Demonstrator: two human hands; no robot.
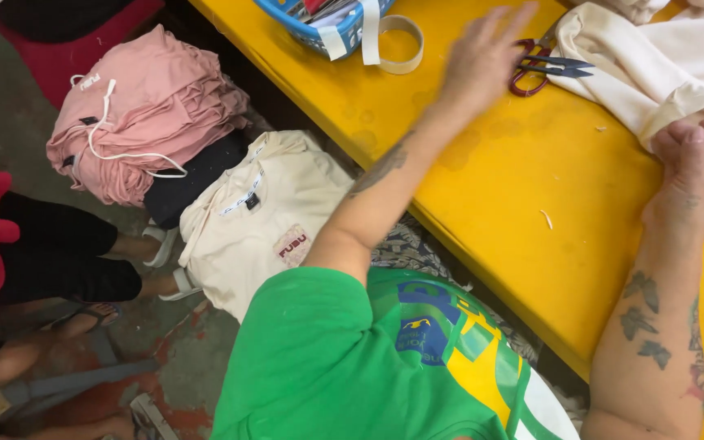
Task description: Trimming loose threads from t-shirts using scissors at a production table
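Observation:
My left hand (482, 57) stretches over the yellow table (531, 187) with fingers spread, right beside red-handled scissors (543, 67); it holds nothing. The scissors lie at the edge of a cream garment (653, 65) spread over the table's far right. My right hand (702, 167) is closed on a fold of that cream garment near the right edge. I wear a green shirt.
A blue basket (327, 28) and a tape roll (401, 45) sit at the table's top. Beside the table are piles of folded pink garments (140, 114) and cream garments (262, 220). Another person's legs in sandals (83, 261) are at left on the floor.

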